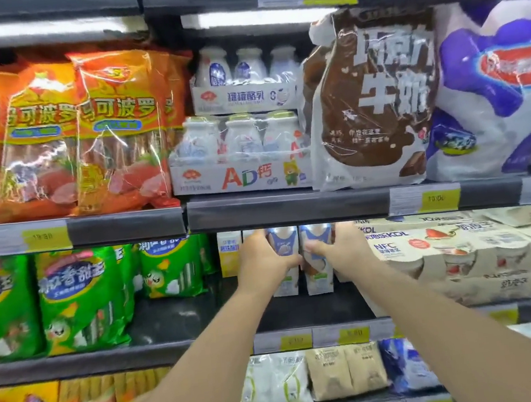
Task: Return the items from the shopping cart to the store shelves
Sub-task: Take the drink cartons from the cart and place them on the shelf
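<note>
Two tall white-and-blue drink cartons stand side by side on the middle shelf (301,312). My left hand (265,260) is wrapped around the left carton (286,283). My right hand (340,253) grips the right carton (318,276). Both cartons are upright and touch each other, their bases on or just above the shelf board. Both my forearms reach up from the bottom of the view. The shopping cart is not in view.
A yellow-and-white carton (229,256) stands left of the pair, with green snack bags (82,296) further left. Boxed yoghurt multipacks (477,261) fill the right. The shelf above holds bottle packs (240,158), orange sausage bags (114,131) and a brown chocolate-milk bag (374,99).
</note>
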`<state>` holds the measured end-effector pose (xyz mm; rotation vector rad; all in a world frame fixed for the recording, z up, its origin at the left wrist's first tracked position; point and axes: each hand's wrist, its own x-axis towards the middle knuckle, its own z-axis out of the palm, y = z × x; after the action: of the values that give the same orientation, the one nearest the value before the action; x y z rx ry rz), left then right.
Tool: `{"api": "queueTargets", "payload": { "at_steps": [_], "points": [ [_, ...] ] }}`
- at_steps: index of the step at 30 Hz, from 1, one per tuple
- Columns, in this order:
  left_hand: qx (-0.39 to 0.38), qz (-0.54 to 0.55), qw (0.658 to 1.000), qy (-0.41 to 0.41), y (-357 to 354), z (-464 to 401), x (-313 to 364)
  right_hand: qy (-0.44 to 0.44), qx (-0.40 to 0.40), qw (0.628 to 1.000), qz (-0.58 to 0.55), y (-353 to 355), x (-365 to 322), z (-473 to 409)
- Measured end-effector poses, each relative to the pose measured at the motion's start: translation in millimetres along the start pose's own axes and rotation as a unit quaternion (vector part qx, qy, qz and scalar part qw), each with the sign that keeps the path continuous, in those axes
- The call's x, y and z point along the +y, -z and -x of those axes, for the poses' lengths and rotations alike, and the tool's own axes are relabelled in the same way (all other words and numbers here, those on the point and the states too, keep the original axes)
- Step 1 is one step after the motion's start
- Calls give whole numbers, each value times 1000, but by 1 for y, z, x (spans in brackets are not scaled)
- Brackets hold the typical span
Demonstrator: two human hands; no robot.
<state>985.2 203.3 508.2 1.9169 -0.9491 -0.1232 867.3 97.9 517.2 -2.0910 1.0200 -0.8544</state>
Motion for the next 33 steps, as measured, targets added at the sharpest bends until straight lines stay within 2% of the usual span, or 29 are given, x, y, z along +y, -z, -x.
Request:
{"api": "queueTargets", "payload": {
  "at_steps": [3,7,18,33],
  "points": [
    [-38,-31,999,-16,1,0,-12,6,24,998,54,-8,7,11],
    [-77,-78,994,-24,-1,1,-28,-48,5,997,62,-25,29,30],
    [-66,-73,995,-26,-11,-2,-29,-97,34,986,129,-37,38,29],
    [-56,-91,994,-21,-13,4,-31,-96,42,984,147,-41,40,33]
  ]
}}
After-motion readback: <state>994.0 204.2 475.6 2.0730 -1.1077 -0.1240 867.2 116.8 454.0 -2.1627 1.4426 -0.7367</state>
